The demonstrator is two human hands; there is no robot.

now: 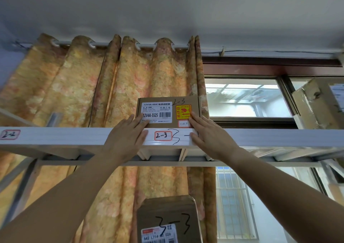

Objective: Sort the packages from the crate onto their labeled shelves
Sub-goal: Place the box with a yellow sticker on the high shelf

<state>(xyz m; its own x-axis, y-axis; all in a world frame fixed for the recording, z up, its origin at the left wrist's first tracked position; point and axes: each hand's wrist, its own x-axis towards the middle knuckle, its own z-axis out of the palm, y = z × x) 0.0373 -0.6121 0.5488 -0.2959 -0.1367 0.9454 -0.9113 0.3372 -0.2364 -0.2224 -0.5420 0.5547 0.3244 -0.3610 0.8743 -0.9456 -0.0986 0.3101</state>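
A small brown cardboard package (pixel 168 110) with "2-3" handwritten on it stands on the high white shelf (pixel 74 135), right above the shelf's red-framed "2-3" label (pixel 163 135). My left hand (pixel 124 138) lies flat with its fingertips on the package's lower left front. My right hand (pixel 210 136) mirrors it, fingertips on the lower right front over the yellow sticker. Both thumbs rest against the shelf's front rail. Neither hand wraps around the package. The crate is out of view.
A "2-2" label (pixel 10 134) marks the rail at far left. Another brown package marked "3-3" (pixel 167 218) stands on the level below. A worn cardboard box (pixel 316 103) sits on the same shelf at right. An orange curtain (pixel 93 84) and a window (pixel 247 97) lie behind the rack.
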